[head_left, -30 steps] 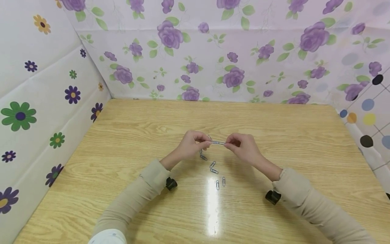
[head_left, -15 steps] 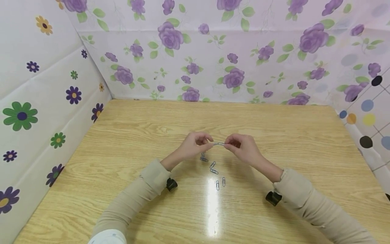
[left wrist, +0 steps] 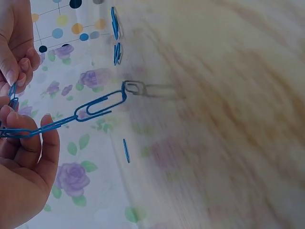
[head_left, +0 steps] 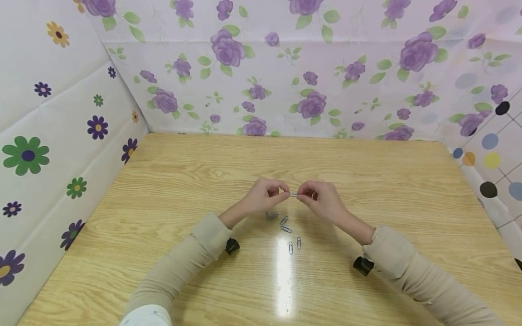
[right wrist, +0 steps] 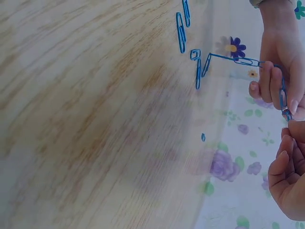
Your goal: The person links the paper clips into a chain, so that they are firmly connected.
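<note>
My left hand (head_left: 264, 198) and right hand (head_left: 320, 199) are close together above the middle of the table, fingertips nearly meeting. The left thumb and fingers pinch a chain of blue paper clips (left wrist: 100, 106). In the left wrist view the chain trails from between the left fingers down to the tabletop. In the right wrist view it runs over the left fingers to a clip (right wrist: 283, 98) near the left thumb. The right thumb and fingers pinch a paper clip (head_left: 293, 195) at the chain's end; the fingertips hide most of it.
Loose paper clips lie nearer the body: an angled pair (head_left: 286, 229) and an upright pair (head_left: 291, 247). Another clip (left wrist: 126, 150) lies apart, toward the back. The wooden table (head_left: 183, 163) meets flowered sheets (head_left: 261, 68) at its back and sides.
My left hand has shifted right and slightly nearer the body, narrowing the gap to the right hand. Less of the clip shows between them. The chain's hanging end has moved slightly nearer the body.
</note>
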Demonstrator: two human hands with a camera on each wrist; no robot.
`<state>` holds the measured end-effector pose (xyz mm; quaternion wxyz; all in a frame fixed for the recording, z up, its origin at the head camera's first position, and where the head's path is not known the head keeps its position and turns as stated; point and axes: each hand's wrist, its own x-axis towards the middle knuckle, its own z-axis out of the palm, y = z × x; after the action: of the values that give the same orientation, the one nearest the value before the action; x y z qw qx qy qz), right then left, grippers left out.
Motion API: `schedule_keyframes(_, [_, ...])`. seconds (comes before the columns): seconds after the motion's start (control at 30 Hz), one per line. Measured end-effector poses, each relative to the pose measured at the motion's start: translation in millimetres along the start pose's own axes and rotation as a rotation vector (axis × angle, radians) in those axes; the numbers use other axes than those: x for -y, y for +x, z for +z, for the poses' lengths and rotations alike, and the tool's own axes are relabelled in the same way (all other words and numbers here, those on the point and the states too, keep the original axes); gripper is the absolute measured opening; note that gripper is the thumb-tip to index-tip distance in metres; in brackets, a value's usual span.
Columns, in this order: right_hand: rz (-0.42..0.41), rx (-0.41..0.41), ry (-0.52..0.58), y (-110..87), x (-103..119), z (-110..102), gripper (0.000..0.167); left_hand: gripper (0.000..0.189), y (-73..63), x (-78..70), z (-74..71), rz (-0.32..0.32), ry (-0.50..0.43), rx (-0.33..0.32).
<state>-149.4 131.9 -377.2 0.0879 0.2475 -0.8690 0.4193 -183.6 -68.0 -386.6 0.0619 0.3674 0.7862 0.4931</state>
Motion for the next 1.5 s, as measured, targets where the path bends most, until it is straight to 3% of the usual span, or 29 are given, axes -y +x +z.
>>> schedule_keyframes(0.27, [0.007,-0.011,0.019,0.1,2,3,0.006,0.010,0.0,5.0,0.0,-0.009,0.051,0.128])
schedule_keyframes(0.4, [0.015,-0.017,0.016,0.1,2,4,0.005,0.012,0.5,5.4,0.3,-0.007,0.061,0.151])
schedule_keyframes(0.63, [0.037,-0.021,0.015,-1.6,1,4,0.006,0.010,0.5,4.7,2.1,0.016,0.113,0.061])
schedule_keyframes(0.83, [0.074,-0.006,0.016,-6.1,-4,2,0.006,0.011,-0.4,4.3,2.9,0.003,0.098,-0.013])
schedule_keyframes(1.17, [0.107,0.162,0.016,-17.4,-12,-1,0.011,0.011,-1.4,6.0,-0.9,-0.014,0.091,-0.025])
schedule_keyframes(1.4, [0.063,0.272,0.031,-27.2,-21,6,0.015,0.011,-2.1,0.0,-1.4,-0.035,0.088,-0.031])
schedule_keyframes(1.5, [0.058,0.347,0.056,-32.6,-24,10,0.017,0.011,-1.8,5.7,0.0,-0.030,0.078,-0.026])
